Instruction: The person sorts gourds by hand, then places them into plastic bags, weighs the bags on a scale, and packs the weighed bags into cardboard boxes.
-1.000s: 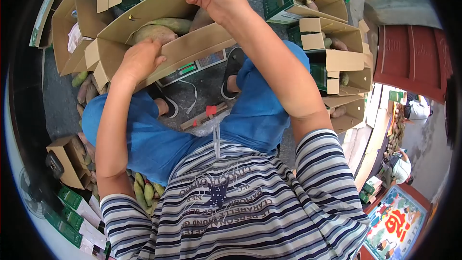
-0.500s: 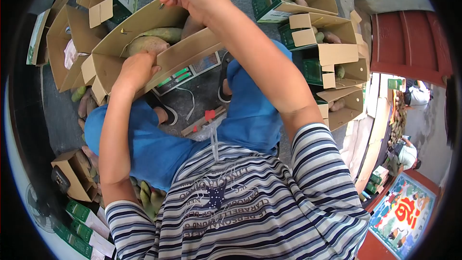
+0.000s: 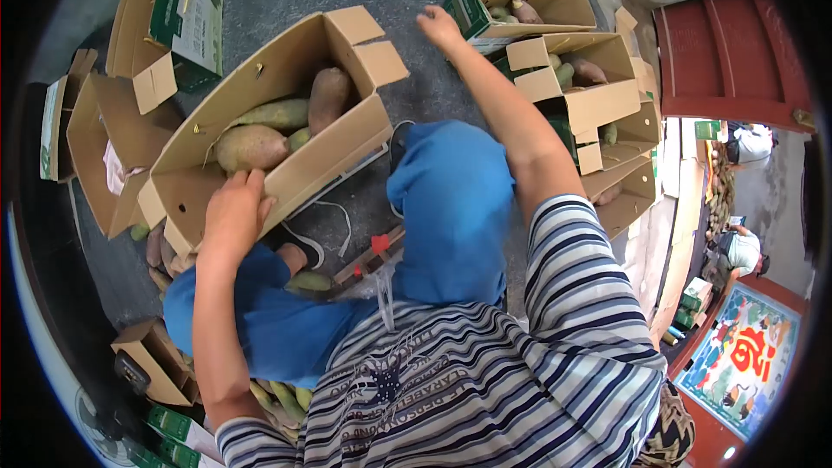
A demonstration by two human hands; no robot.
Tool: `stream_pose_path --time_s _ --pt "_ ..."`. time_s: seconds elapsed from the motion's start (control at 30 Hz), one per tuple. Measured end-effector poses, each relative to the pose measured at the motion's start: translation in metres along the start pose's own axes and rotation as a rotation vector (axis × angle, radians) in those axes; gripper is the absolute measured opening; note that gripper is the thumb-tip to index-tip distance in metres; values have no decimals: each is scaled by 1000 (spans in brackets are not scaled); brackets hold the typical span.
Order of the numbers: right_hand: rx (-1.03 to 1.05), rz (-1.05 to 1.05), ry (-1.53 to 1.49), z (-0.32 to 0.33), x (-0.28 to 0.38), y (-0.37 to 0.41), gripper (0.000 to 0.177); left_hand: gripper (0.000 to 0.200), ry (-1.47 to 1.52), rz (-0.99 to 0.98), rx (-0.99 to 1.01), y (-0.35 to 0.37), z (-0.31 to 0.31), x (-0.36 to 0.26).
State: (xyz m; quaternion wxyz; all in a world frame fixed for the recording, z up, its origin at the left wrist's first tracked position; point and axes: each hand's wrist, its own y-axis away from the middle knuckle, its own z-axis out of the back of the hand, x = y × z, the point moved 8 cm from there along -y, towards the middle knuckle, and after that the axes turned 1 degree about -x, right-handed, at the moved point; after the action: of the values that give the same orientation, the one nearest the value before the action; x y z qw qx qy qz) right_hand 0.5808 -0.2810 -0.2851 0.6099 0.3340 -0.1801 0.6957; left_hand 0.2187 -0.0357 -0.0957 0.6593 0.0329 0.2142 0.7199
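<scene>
An open cardboard box stands tilted between my knees. In it lie a pale brownish-pink root vegetable, a long green one and a darker reddish-brown one, like large radishes. My left hand is closed over the near wall of this box, fingers inside against the pale radish and thumb outside. Away to the right, my right hand hangs beside the corner of another green-printed box. Its fingers are curled in, and what they hold, if anything, is hidden.
Several open boxes of radishes line my right, including one box. Emptier cartons stand at left. A loose green radish lies near my shoe. Two other people, one person and another, are far right beyond a red door.
My right hand has swung from above the box out to the right, its fingers now curled. The box between my knees appears lower in view, showing more radishes. My left hand stays at its near wall.
</scene>
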Motion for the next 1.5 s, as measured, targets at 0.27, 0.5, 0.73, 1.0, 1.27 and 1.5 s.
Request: stream_pose_path --time_s 0.27,0.5,0.73,1.0,1.27,1.5 --pt "-47 -257 22 -3 -82 -17 63 28 17 26 38 -7 5 -4" --pt "-284 -95 43 23 -99 -36 38 37 -7 16 76 -14 2 -4" --pt "-305 -394 12 82 -187 -37 54 46 -46 47 84 -10 -7 -1" --pt "523 -273 -442 -14 -73 88 61 47 -167 4 83 -10 -4 -7" --pt "333 -119 -91 42 -78 246 34 49 -215 -31 52 0 1 -14" --pt "-314 -41 333 180 -25 331 27 48 -217 -88 7 2 2 -18"
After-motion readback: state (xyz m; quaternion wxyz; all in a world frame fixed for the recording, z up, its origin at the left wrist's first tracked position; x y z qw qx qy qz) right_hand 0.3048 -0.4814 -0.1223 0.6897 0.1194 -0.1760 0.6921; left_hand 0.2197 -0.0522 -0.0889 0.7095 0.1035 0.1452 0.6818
